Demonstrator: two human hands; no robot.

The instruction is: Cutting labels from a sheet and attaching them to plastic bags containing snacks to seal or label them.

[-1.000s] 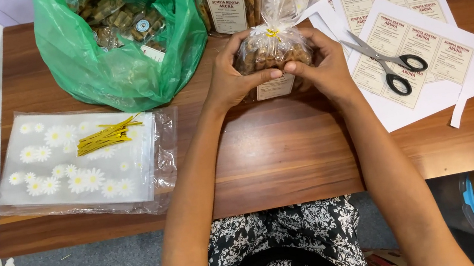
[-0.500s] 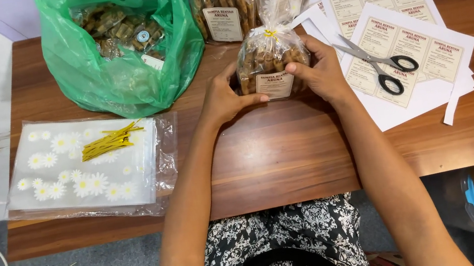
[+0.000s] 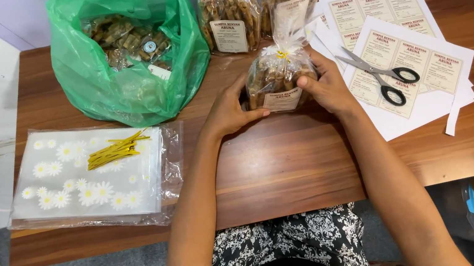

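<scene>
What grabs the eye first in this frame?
The big crumpled green plastic bag full of wrapped snacks, at the table's far left. Next, mid-table, the left hand and right hand close their grip on a clear, yellow-tied packet of brown sticks with a label on its front. Black-handled scissors lie on white label sheets at right.

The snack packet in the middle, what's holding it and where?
Both hands hold the snack packet by its sides: left hand on its left, right hand on its right, thumbs at the front label.
</scene>
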